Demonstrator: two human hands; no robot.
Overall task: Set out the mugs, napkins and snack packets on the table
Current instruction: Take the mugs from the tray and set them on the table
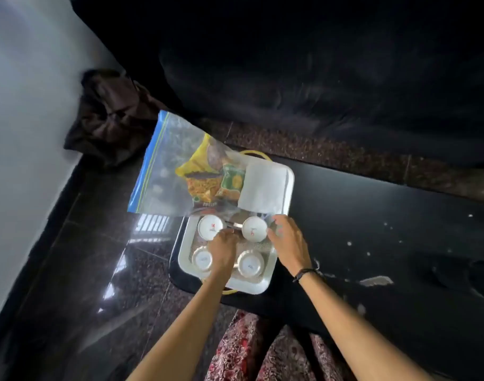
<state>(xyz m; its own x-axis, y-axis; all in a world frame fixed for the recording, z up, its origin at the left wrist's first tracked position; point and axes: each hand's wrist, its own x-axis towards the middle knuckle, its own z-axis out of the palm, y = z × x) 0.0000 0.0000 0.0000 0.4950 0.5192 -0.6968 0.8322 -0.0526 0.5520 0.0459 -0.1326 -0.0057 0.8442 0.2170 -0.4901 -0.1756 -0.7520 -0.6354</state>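
Fingers of the left hand [221, 250] curl down between four upturned white mugs [211, 227] on the tray [287, 188], closed over something small near the far-left mug, though what it grips cannot be told; the right hand [286, 239] rests loosely spread beside the far-right mug [253, 228], touching its side, holding nothing clearly; folded white napkins [262, 188] lie on the tray's far end; snack packets [205, 177] sit inside a clear zip bag [163, 166] overhanging the tray's left edge; the tray stands on a dark table [372, 215].
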